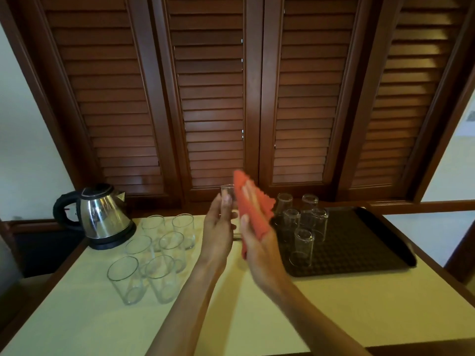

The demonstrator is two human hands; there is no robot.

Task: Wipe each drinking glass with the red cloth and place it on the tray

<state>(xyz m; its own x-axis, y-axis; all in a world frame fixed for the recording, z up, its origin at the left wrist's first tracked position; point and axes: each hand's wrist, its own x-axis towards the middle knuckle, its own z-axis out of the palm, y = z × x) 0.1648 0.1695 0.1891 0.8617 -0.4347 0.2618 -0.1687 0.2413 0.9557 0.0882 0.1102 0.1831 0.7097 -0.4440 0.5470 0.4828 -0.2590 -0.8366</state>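
Note:
My left hand [218, 227] holds a clear drinking glass [228, 192] up over the middle of the table. My right hand [259, 242] presses the red cloth [253, 209] against the glass's right side; the cloth hides most of the glass. Several upright glasses [156, 255] stand in a group on the left of the table. On the black tray [359, 242] to the right, several glasses [304, 246] stand upside down near its left and far side.
A steel electric kettle [102, 217] with a black handle stands at the table's back left. Dark wooden louvred shutters [213, 98] rise behind the table. The pale tabletop [257, 317] reaches toward me; its wooden edge runs along left and right.

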